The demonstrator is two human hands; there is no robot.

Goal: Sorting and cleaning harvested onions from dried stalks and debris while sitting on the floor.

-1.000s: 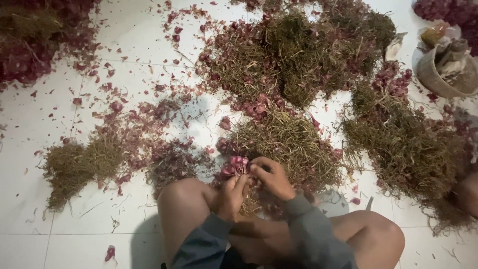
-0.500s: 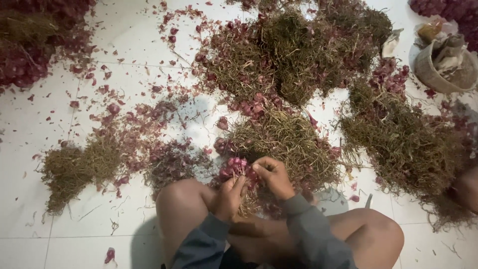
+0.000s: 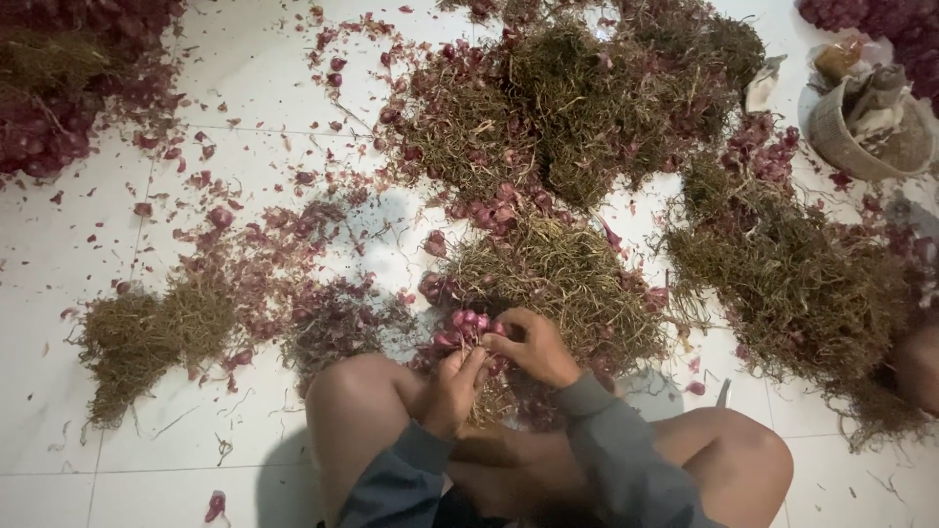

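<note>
While seated on white floor tiles (image 3: pixel 117 244), left hand (image 3: pixel 452 389) and right hand (image 3: pixel 533 347), fingers pinched around shallot bunch (image 3: pixel 468 328) above dried stalks (image 3: pixel 562 274).

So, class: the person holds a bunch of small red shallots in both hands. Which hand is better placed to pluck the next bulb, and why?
Probably the right hand: its fingers curl over the shallot bunch from above, at the bulbs. The left hand grips lower, at the dry stems, steadying it.

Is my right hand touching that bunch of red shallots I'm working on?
Touching. The head view shows the right hand with its fingers curled onto the bunch of red shallots, no gap visible between them.
</note>
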